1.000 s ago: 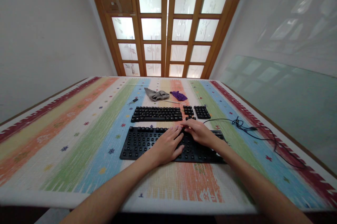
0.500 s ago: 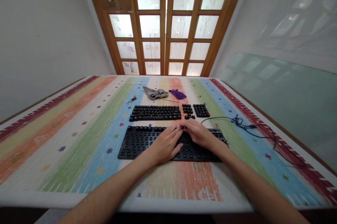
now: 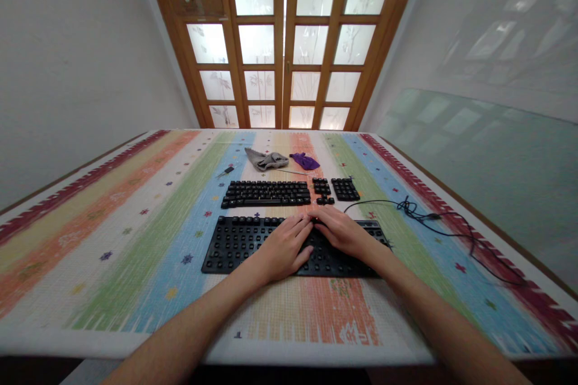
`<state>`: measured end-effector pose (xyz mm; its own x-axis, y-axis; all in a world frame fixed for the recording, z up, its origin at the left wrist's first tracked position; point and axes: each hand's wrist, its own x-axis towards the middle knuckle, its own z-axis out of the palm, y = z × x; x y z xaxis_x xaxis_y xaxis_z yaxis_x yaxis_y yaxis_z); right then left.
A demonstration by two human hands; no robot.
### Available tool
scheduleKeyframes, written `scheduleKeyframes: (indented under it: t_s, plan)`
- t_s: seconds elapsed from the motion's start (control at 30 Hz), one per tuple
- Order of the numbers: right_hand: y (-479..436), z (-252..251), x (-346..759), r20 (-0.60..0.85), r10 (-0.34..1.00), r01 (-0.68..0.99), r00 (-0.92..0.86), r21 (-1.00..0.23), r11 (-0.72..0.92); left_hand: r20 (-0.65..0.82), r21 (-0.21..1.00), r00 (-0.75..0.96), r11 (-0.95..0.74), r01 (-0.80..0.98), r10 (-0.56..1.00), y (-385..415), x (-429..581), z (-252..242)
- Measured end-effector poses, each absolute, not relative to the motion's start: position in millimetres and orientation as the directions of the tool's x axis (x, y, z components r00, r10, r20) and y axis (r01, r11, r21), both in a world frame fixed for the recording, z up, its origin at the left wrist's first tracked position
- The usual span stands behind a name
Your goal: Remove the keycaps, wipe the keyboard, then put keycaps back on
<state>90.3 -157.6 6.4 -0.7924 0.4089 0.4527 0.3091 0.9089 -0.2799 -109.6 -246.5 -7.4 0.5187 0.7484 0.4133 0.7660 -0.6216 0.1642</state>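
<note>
A black keyboard (image 3: 246,246) lies before me with most of its keycaps off, its bare switches showing. Caps sit along its top row at the left. My left hand (image 3: 284,247) rests over the middle of it, fingers stretched toward the top row and thumb apart. My right hand (image 3: 341,230) comes in from the right, its fingers bent down at the same row, fingertips meeting those of the left. Whatever lies under the right fingertips is hidden. Just beyond the keyboard, loose black keycaps (image 3: 270,193) are laid out in keyboard order.
Farther back lie a grey cloth (image 3: 267,160), a purple cloth (image 3: 306,161), a thin metal rod (image 3: 289,172) and a small black-ended tool (image 3: 229,170). A keypad block of keycaps (image 3: 345,189) stands to the right. The black cable (image 3: 409,209) trails in a tangle across the striped tablecloth (image 3: 149,234).
</note>
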Motion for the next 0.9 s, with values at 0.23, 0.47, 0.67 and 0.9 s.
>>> scheduleKeyframes:
  t_s: [0.23, 0.47, 0.67, 0.9]
  plan:
    - [-154, 11, 89, 0.410, 0.506, 0.356, -0.759, -0.389, 0.850, 0.418, 0.161, 0.534, -0.639, 0.752, 0.735, -245, -109, -6]
    - [-152, 14, 88, 0.386, 0.524, 0.365, -0.759, -0.414, 0.834, 0.423, 0.177, 0.545, -0.656, 0.734, 0.724, -246, -109, -3]
    - [-153, 16, 87, 0.373, 0.546, 0.382, -0.751, -0.430, 0.818, 0.413, 0.162, 0.548, -0.651, 0.741, 0.727, -245, -109, -4]
    - [-156, 16, 86, 0.371, 0.573, 0.404, -0.731, -0.441, 0.801, 0.427, 0.151, 0.546, -0.652, 0.743, 0.721, -243, -108, -6]
